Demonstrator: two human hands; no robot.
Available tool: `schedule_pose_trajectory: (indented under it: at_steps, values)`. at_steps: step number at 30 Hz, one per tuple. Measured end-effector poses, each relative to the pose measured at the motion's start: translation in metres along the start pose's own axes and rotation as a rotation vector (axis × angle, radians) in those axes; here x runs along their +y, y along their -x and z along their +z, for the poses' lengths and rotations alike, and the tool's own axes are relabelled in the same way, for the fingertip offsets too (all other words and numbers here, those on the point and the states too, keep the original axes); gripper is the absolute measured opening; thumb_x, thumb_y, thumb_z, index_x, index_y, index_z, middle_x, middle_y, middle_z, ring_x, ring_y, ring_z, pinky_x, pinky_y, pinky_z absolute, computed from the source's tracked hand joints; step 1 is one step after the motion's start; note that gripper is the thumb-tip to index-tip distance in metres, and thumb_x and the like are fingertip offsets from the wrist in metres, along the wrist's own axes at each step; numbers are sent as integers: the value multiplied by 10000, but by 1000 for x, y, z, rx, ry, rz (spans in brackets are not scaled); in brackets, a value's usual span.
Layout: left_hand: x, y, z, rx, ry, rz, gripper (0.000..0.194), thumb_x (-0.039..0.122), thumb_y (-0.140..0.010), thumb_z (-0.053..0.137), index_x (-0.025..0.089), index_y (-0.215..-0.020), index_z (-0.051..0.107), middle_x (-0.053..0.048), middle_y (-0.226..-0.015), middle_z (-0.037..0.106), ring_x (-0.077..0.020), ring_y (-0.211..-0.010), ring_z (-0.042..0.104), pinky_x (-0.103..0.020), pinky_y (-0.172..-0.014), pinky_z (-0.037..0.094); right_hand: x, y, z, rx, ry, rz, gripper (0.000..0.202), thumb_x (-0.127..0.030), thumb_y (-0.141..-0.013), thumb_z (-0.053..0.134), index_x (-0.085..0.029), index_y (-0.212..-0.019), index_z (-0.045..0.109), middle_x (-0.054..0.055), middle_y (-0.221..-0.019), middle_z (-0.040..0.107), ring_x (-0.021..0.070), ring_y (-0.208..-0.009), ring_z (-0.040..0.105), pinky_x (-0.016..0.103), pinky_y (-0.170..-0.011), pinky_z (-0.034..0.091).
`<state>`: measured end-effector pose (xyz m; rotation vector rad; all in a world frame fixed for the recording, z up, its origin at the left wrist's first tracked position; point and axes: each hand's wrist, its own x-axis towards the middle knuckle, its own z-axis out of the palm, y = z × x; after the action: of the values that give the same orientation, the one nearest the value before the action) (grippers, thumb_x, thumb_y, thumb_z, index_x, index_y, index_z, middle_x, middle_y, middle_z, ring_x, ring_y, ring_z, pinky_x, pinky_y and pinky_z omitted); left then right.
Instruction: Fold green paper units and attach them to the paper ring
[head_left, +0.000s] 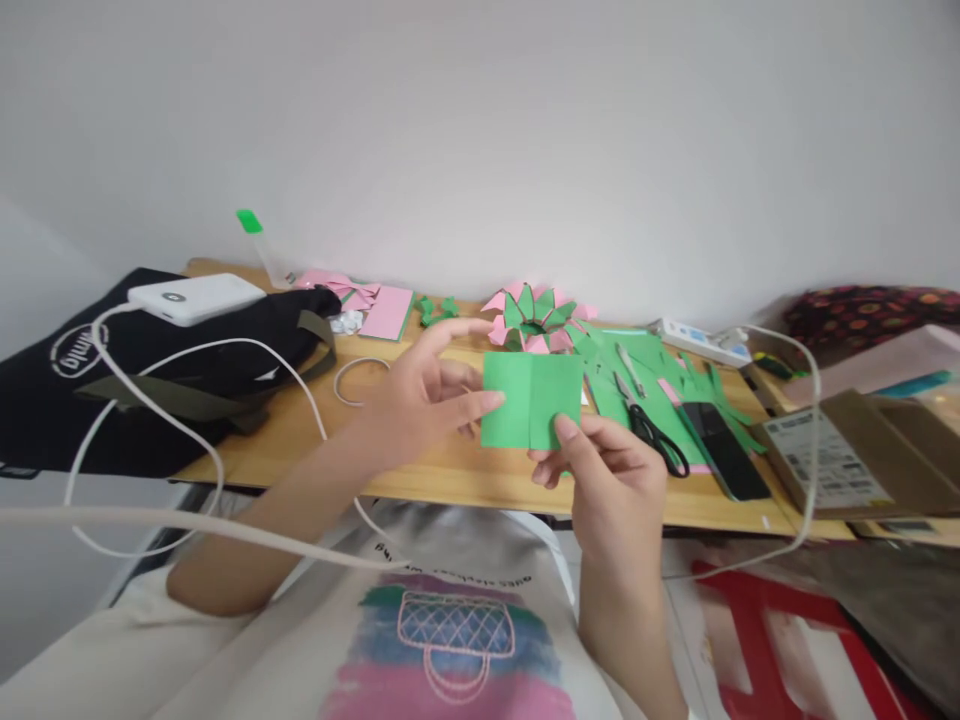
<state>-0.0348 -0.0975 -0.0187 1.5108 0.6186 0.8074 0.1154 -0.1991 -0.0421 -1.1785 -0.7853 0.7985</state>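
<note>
A square of green paper (507, 402) with a crease down its middle is held up over the table's front half. My left hand (431, 395) pinches its left edge, thumb on the near face and index finger raised above it. My right hand (611, 460) grips the lower right corner between thumb and fingers. Just behind the paper sits a ring of folded pink and green paper pieces (534, 310). Black-handled scissors (656, 438) lie to the right on green paper sheets (611, 385), with a craft knife (631, 370) nearby.
A phone (724, 450), a white power strip (701, 340) and a cardboard box (847, 450) are at the right. On the left lie a black bag (172, 370), a white power bank (196, 298) and pink paper (387, 312). White cables (217, 522) loop across both sides.
</note>
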Motion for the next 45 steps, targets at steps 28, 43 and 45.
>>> schedule_pose_trajectory:
  at_steps: [28, 43, 45]
  values:
    - [-83, -6, -4, -7, -266, 31, 279, 241, -866, 631, 221, -1138, 691, -77, -1111, 733, -208, -1005, 691, -332, -874, 565, 68, -30, -13, 25, 633, -221, 492, -275, -770, 738, -260, -1222, 545, 120, -1200, 600, 266, -1075, 594, 428, -838, 529]
    - [-141, -26, -59, -509, -943, 335, 298, 233, -908, 587, 144, -1187, 646, -172, -1329, 603, -322, -1270, 526, -534, -1071, 430, 123, -68, -25, -546, 1230, -570, 211, -141, -936, 517, -206, -898, 715, 81, -858, 674, 210, -809, 582, 334, -714, 468]
    - [-145, -26, -62, -529, -1006, 393, 295, 237, -920, 586, 150, -1196, 638, -156, -1329, 613, -310, -1286, 518, -511, -1072, 434, 120, -69, -25, -575, 1226, -531, 184, -164, -931, 531, -203, -924, 711, 86, -874, 675, 216, -810, 592, 342, -719, 488]
